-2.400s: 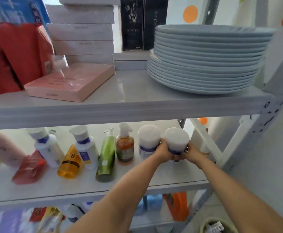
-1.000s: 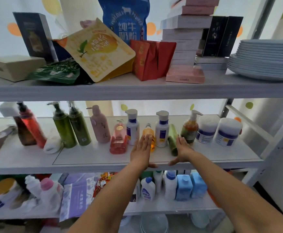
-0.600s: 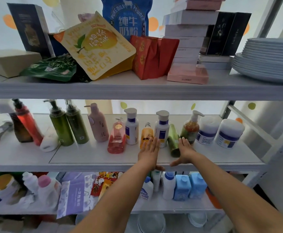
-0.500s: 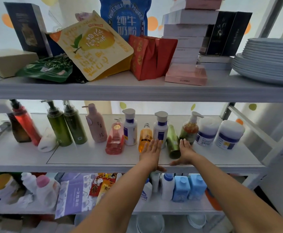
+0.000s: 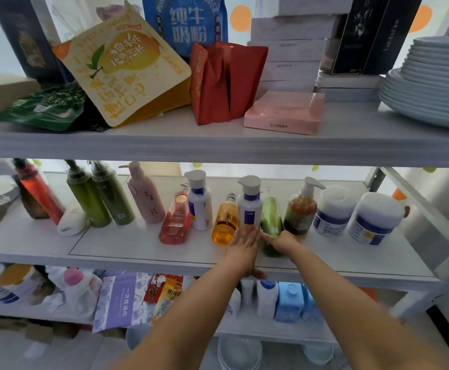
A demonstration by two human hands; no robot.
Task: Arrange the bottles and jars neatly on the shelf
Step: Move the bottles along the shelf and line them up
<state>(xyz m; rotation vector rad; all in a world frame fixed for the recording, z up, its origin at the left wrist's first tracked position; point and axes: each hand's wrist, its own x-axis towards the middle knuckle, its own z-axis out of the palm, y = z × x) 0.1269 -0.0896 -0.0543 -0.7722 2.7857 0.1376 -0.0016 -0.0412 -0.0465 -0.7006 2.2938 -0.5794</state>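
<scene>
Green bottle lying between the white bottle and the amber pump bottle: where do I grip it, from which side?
Grip the near, bottom end, coming from the front of the shelf. The green bottle lies cap toward the back, and the white bottle and pump bottle stand close on either side, leaving only that end free. The right hand is at it.

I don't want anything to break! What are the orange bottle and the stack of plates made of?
The orange bottle looks like clear glossy plastic: light glows through its liquid. The plates look thin, matte and pale grey-blue, perhaps melamine or ceramic; the picture cannot settle which.
</scene>
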